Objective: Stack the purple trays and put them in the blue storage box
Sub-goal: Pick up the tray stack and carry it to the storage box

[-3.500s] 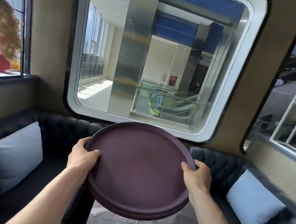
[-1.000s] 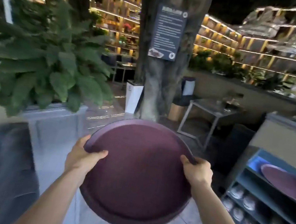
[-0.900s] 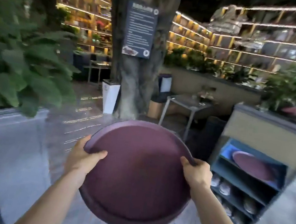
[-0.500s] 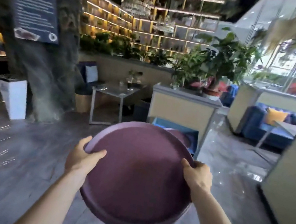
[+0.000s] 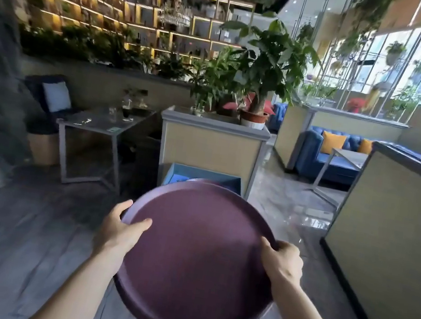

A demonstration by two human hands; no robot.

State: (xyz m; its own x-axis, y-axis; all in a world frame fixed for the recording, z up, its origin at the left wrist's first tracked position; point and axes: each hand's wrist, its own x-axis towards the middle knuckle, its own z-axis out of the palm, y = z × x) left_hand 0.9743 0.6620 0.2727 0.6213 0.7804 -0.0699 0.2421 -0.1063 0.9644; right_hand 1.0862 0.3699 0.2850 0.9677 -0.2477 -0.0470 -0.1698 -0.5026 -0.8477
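The purple trays (image 5: 196, 262) are gripped at opposite rim edges by the left hand (image 5: 119, 230) and right hand (image 5: 282, 263), presumably for balance; the blue storage box (image 5: 202, 177) is seen just beyond, partly hidden.

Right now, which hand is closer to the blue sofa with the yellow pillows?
The right hand. It grips the right rim of the purple trays, on the side where the blue sofa stands. The left hand grips the opposite rim, farther away.
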